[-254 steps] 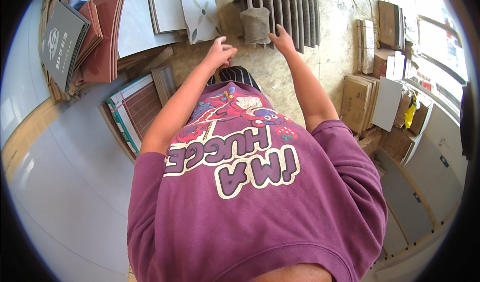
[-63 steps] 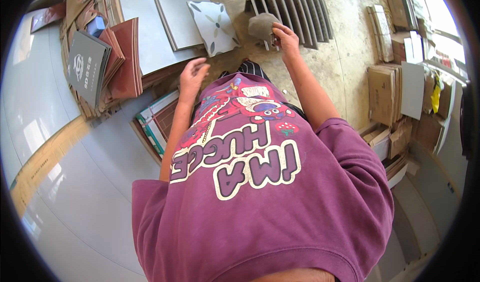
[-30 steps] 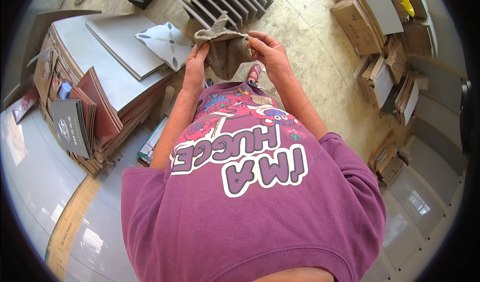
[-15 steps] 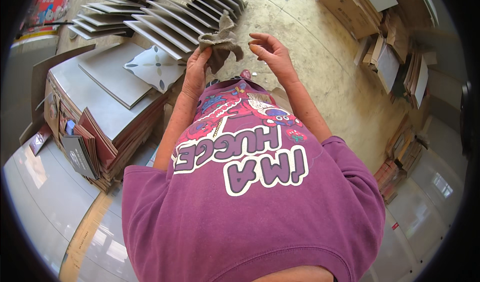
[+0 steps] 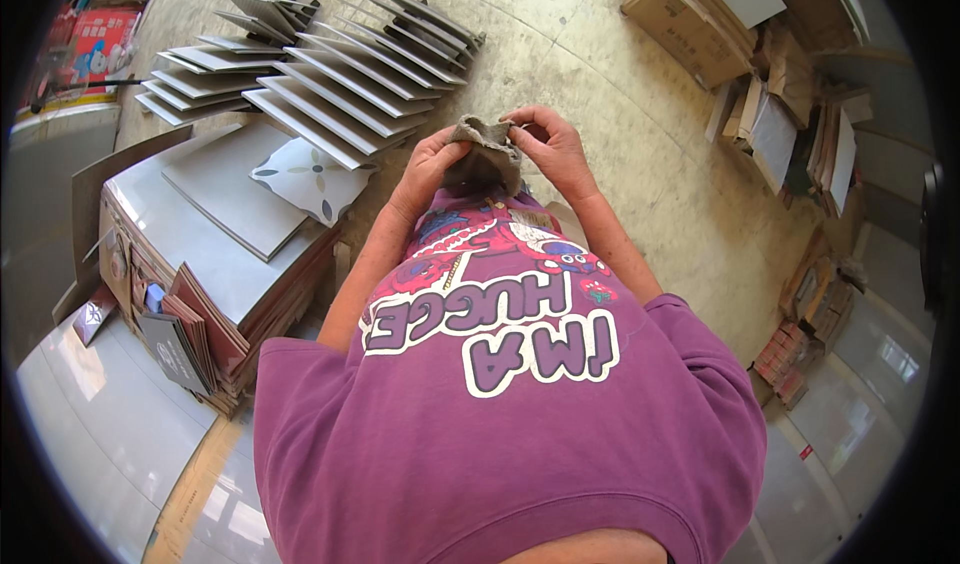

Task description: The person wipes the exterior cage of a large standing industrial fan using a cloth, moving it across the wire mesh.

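Note:
A limp, dirty grey-brown fabric glove (image 5: 484, 167) hangs in front of my shirt, stretched between both hands, with its open edge turned up. My left hand (image 5: 427, 168) pinches the left side of that edge between thumb and fingers. On the opposite side, my right hand (image 5: 556, 151) grips the rim, its thumb and index finger closed on the fabric. Folds hide the inside of the glove and some of my fingertips.
Rows of grey tiles (image 5: 345, 89) stand on edge on the floor ahead. At left, a flower-patterned tile (image 5: 315, 179) and a plain tile (image 5: 235, 189) lie on a tall tile stack (image 5: 150, 174). Cardboard-wrapped boxes (image 5: 685, 29) and leaning panels (image 5: 770, 134) line the right.
My right hand has come in from the right and taken hold of the glove's edge. The glove, dangling from my left hand before, is now drawn lower and held by both hands.

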`<act>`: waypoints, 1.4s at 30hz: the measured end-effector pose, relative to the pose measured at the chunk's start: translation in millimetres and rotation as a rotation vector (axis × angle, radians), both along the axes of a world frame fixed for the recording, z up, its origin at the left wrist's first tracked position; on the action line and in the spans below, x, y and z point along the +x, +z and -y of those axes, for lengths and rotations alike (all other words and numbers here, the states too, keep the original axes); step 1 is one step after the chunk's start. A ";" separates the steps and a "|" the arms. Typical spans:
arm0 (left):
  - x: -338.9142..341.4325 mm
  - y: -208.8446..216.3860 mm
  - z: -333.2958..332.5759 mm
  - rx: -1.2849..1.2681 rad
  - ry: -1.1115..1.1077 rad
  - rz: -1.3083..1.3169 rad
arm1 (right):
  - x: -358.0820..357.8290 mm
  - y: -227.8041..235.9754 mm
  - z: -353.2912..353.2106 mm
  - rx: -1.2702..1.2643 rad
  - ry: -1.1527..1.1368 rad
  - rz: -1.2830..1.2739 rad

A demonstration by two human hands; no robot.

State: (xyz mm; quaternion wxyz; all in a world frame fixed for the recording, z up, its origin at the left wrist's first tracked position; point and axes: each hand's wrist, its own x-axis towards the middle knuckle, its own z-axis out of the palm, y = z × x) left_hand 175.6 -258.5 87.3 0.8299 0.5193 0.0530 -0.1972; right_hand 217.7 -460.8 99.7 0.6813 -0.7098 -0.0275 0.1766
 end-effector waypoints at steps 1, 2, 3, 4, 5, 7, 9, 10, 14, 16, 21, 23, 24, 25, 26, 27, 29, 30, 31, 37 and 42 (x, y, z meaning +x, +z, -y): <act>9.0 1.4 -1.5 -0.018 -0.038 0.004 | 5.0 0.3 -0.9 -0.054 -0.008 0.030; 14.5 4.5 -1.9 -0.031 -0.017 -0.021 | 8.8 1.9 -1.6 -0.108 -0.015 0.060; 22.6 6.0 -2.8 -0.036 -0.017 -0.023 | 17.0 7.0 -3.3 -0.164 -0.017 0.100; 30.9 7.7 -4.3 -0.040 -0.018 -0.026 | 23.7 19.3 -5.6 -0.245 -0.025 0.167; 40.5 9.4 -5.9 -0.045 -0.018 -0.030 | 32.8 24.9 -7.5 -0.247 -0.027 0.210; 56.1 8.4 -10.6 -0.051 -0.032 -0.013 | 45.5 29.6 -11.4 -0.245 -0.031 0.279; 76.5 9.0 -17.7 -0.043 -0.047 0.042 | 61.6 35.3 -17.7 -0.193 -0.003 0.272; 82.2 11.4 -20.8 -0.042 -0.032 0.010 | 66.9 38.0 -20.9 -0.189 0.005 0.285; 104.5 2.6 -26.7 -0.056 0.043 0.014 | 85.3 47.1 -32.0 -0.228 -0.007 0.380; 115.1 -1.7 -27.0 -0.060 0.050 0.035 | 93.6 53.4 -34.2 -0.263 -0.022 0.420; 143.5 18.8 -16.0 -0.017 -0.031 0.119 | 123.7 58.3 -28.5 -0.232 -0.067 0.412; 158.6 13.5 -5.1 0.161 -0.060 0.227 | 139.6 59.1 -23.6 -0.254 -0.045 0.417; 166.5 16.8 1.3 0.220 -0.080 0.255 | 147.4 58.5 -19.8 -0.278 -0.029 0.419; 175.0 19.6 8.7 0.278 -0.098 0.283 | 155.6 57.8 -15.2 -0.303 -0.011 0.420; 183.7 20.5 17.5 0.351 -0.079 0.328 | 163.8 57.3 -10.3 -0.311 0.003 0.443; 194.7 19.7 26.1 0.434 -0.070 0.376 | 173.2 58.7 -4.9 -0.288 0.004 0.408; 216.5 21.0 46.7 0.525 -0.012 0.408 | 193.3 62.0 7.8 -0.244 0.007 0.340; 228.9 22.4 57.0 0.568 -0.001 0.425 | 205.7 59.0 15.9 -0.249 0.000 0.370; 240.5 26.2 67.3 0.597 -0.016 0.450 | 218.6 57.0 26.8 -0.257 0.026 0.391; 303.2 26.6 132.3 0.590 -0.027 0.318 | 292.4 59.5 88.5 -0.274 0.080 0.463; 343.7 10.9 179.1 0.489 0.070 0.345 | 339.1 56.1 139.9 -0.248 0.093 0.426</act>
